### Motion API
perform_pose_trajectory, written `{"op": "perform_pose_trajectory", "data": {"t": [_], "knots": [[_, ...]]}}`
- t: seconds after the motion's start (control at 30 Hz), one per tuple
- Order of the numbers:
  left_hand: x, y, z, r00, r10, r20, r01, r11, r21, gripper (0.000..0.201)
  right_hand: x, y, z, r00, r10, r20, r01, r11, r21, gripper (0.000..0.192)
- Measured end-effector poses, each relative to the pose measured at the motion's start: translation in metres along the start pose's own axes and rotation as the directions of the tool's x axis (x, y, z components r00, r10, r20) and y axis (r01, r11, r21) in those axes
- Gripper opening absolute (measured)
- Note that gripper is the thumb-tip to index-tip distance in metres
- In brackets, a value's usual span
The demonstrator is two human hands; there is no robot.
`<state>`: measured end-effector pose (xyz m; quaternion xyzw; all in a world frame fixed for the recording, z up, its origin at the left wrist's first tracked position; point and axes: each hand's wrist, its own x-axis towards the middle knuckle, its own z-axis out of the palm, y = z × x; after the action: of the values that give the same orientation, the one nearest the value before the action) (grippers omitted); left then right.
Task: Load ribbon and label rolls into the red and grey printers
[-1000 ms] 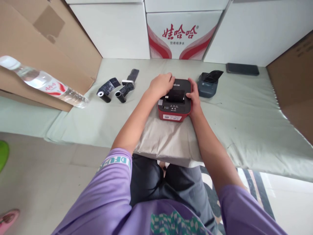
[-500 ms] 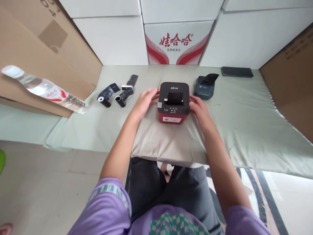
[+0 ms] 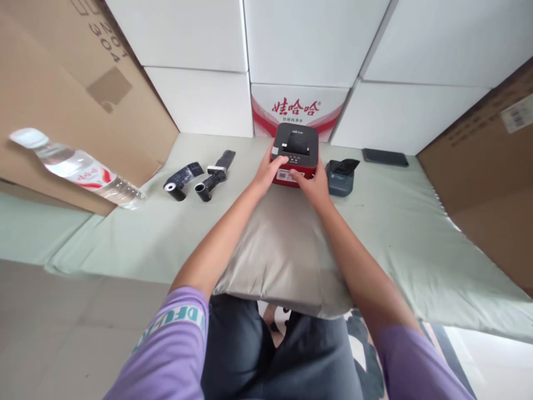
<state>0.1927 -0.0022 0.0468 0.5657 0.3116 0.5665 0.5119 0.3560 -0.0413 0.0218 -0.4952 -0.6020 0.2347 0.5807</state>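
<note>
A red and black label printer (image 3: 296,141) is between my hands near the back of the covered surface. A dark strip sticks out of the slot in its top. My left hand (image 3: 268,171) grips its left side, thumb across the near top edge. My right hand (image 3: 313,182) holds the right side, with the thumb on the red front by the white label. The fingers behind the sides are mostly hidden. Just right of my right hand stands a smaller dark blue-grey device (image 3: 340,180) with a black strip on top.
Two dark rolls, one with a white core (image 3: 175,191) and one hollow (image 3: 203,192), lie left with strips trailing. A water bottle (image 3: 89,175) lies farther left by a cardboard box (image 3: 62,83). A black phone (image 3: 385,158) lies back right. White boxes (image 3: 200,103) wall off the back.
The printer has moved away from me, toward the white boxes. My hands have closed on its sides, thumbs now over its near edge. The view has tilted up a little.
</note>
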Motion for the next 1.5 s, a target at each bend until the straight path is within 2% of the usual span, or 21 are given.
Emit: {"op": "perform_pose_trajectory", "data": {"t": [0.1, 0.2, 0.27, 0.37, 0.47, 0.63, 0.73, 0.8, 0.87, 0.93, 1.0, 1.03, 1.1, 1.13, 1.17, 1.23, 1.33, 1.43, 1.5], "knots": [[0.041, -0.015, 0.002, 0.997, -0.044, -0.064, 0.044, 0.999, -0.006, 0.042, 0.037, 0.02, 0.016, 0.999, 0.015, -0.04, -0.013, 0.999, 0.049, 0.118], [0.06, -0.032, 0.002, 0.99, -0.097, -0.099, 0.096, 0.995, -0.016, 0.038, 0.05, 0.037, 0.025, 0.997, 0.039, -0.072, -0.033, 0.996, 0.078, 0.124], [0.063, -0.042, 0.001, 0.989, -0.102, -0.104, 0.103, 0.995, 0.006, 0.037, 0.049, 0.046, 0.026, 0.997, 0.035, -0.068, -0.029, 0.996, 0.08, 0.125], [0.063, -0.052, 0.001, 0.99, -0.106, -0.088, 0.11, 0.993, 0.04, 0.039, 0.045, 0.052, 0.023, 0.998, 0.055, -0.023, -0.054, 0.998, 0.01, 0.117], [0.06, -0.056, 0.002, 0.99, -0.12, -0.081, 0.123, 0.992, 0.041, 0.042, 0.042, 0.052, 0.02, 0.996, 0.087, 0.011, -0.086, 0.994, -0.066, 0.11], [0.058, -0.066, 0.004, 0.977, -0.193, -0.094, 0.199, 0.978, 0.064, 0.044, 0.044, 0.05, 0.022, 0.993, 0.115, 0.026, -0.113, 0.992, -0.062, 0.112], [0.061, -0.058, 0.005, 0.969, -0.214, -0.122, 0.222, 0.974, 0.054, 0.049, 0.047, 0.038, 0.018, 0.984, 0.173, 0.029, -0.168, 0.977, -0.13, 0.118], [0.059, -0.038, 0.007, 0.96, -0.184, -0.21, 0.205, 0.975, 0.081, 0.054, 0.048, 0.021, 0.006, 0.992, 0.125, -0.008, -0.124, 0.971, -0.205, 0.114], [0.046, -0.01, 0.01, 0.955, -0.057, -0.29, 0.104, 0.984, 0.147, 0.061, 0.044, 0.001, -0.015, 0.997, -0.039, -0.072, 0.018, 0.962, -0.271, 0.098], [0.017, 0.015, 0.016, 0.954, 0.137, -0.267, -0.084, 0.976, 0.202, 0.061, 0.032, -0.015, -0.042, 0.968, -0.175, -0.178, 0.101, 0.928, -0.36, 0.083], [-0.024, 0.025, 0.026, 0.933, 0.291, -0.213, -0.246, 0.945, 0.214, 0.054, 0.015, -0.019, -0.066, 0.928, -0.185, -0.323, 0.017, 0.889, -0.458, 0.084], [-0.046, 0.023, 0.032, 0.926, 0.321, -0.197, -0.279, 0.936, 0.216, 0.051, 0.006, -0.016, -0.075, 0.904, -0.156, -0.399, -0.066, 0.87, -0.488, 0.089], [-0.084, 0.008, 0.042, 0.957, 0.273, -0.096, -0.243, 0.939, 0.244, 0.046, -0.009, -0.003, -0.083, 0.862, -0.016, -0.507, -0.274, 0.827, -0.491, 0.104], [-0.098, -0.001, 0.045, 0.976, 0.212, -0.048, -0.192, 0.945, 0.263, 0.042, -0.014, 0.006, -0.084, 0.856, 0.063, -0.514, -0.348, 0.804, -0.482, 0.11], [-0.107, -0.01, 0.048, 0.987, 0.153, -0.053, -0.132, 0.949, 0.286, 0.036, -0.018, 0.014, -0.082, 0.857, 0.107, -0.504, -0.381, 0.789, -0.481, 0.117], [-0.113, -0.022, 0.05, 0.995, 0.091, -0.044, -0.072, 0.944, 0.323, 0.03, -0.02, 0.031, -0.077, 0.88, 0.143, -0.454, -0.383, 0.778, -0.497, 0.128], [-0.106, -0.026, 0.047, 0.999, 0.019, -0.037, -0.004, 0.934, 0.358, 0.028, -0.017, 0.047, -0.071, 0.914, 0.117, -0.389, -0.322, 0.792, -0.519, 0.134], [-0.097, -0.025, 0.044, 0.996, -0.05, -0.078, 0.073, 0.939, 0.337, 0.026, -0.015, 0.052, -0.072, 0.92, 0.121, -0.373, -0.311, 0.806, -0.504, 0.132], [-0.095, -0.028, 0.043, 0.99, -0.08, -0.113, 0.112, 0.943, 0.313, 0.024, -0.017, 0.047, -0.075, 0.911, 0.148, -0.386, -0.338, 0.803, -0.491, 0.132]]}}
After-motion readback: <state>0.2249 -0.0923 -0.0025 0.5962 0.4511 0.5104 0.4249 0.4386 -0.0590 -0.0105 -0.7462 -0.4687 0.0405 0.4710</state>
